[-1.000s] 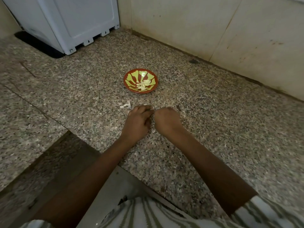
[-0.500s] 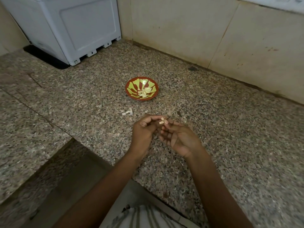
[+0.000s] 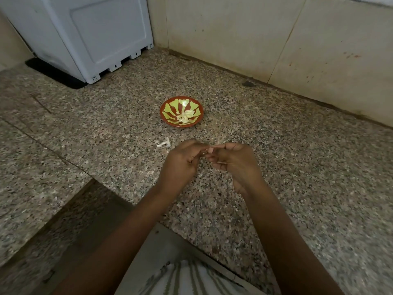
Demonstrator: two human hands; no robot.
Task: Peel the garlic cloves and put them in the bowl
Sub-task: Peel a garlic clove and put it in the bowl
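A small red bowl (image 3: 170, 121) with a yellow-green pattern sits on the speckled granite counter and holds several peeled pale garlic cloves (image 3: 185, 117). Nearer to me, my left hand (image 3: 183, 159) and my right hand (image 3: 232, 159) meet fingertip to fingertip above the counter. Together they pinch a small garlic clove (image 3: 205, 153), which the fingers mostly hide. A scrap of white garlic skin (image 3: 163, 144) lies on the counter just left of my left hand.
A white appliance (image 3: 89, 33) stands at the back left on a dark mat. Beige tiled walls (image 3: 255, 39) close off the back and right. The counter edge (image 3: 119, 201) drops off below my left forearm.
Both hands rose off the counter, the right one turned palm up with a clove at its fingertips, and now they have closed together again on the clove. The view has tilted up slightly.
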